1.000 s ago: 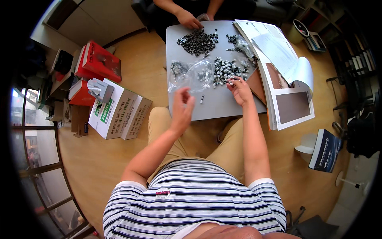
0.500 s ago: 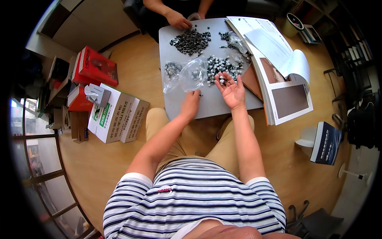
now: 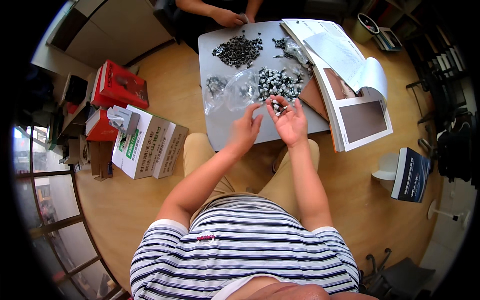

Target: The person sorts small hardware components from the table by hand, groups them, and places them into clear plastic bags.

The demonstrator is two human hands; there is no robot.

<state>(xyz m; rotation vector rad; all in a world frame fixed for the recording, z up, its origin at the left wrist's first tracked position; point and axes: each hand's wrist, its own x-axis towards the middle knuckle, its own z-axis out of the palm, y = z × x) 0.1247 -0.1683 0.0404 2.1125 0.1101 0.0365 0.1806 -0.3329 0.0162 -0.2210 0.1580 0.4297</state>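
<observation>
My right hand [image 3: 291,125] is palm up over the near part of the grey table [image 3: 220,127], its fingers curled a little. It cradles a few small black-and-white fittings [image 3: 277,107] at the fingers. Close to its left, my left hand [image 3: 244,131] is raised with thumb and fingers apart, and I see nothing between them. Just beyond both hands lies a heap of the same black-and-white fittings [image 3: 280,82]. A clear plastic bag [image 3: 239,92] lies left of that heap, with more small parts by it.
A pile of dark small parts [image 3: 237,51] lies at the far left of the table, near another person's hands [image 3: 230,18]. Large sample books [image 3: 361,125] hang over the right edge. Cardboard boxes [image 3: 145,145] stand on the floor at left, a dark blue box [image 3: 411,176] at right.
My left hand has lifted off the tabletop and moved right, toward my right hand, its fingers now spread. My right hand has come slightly nearer to me. The other person's hands have shifted slightly.
</observation>
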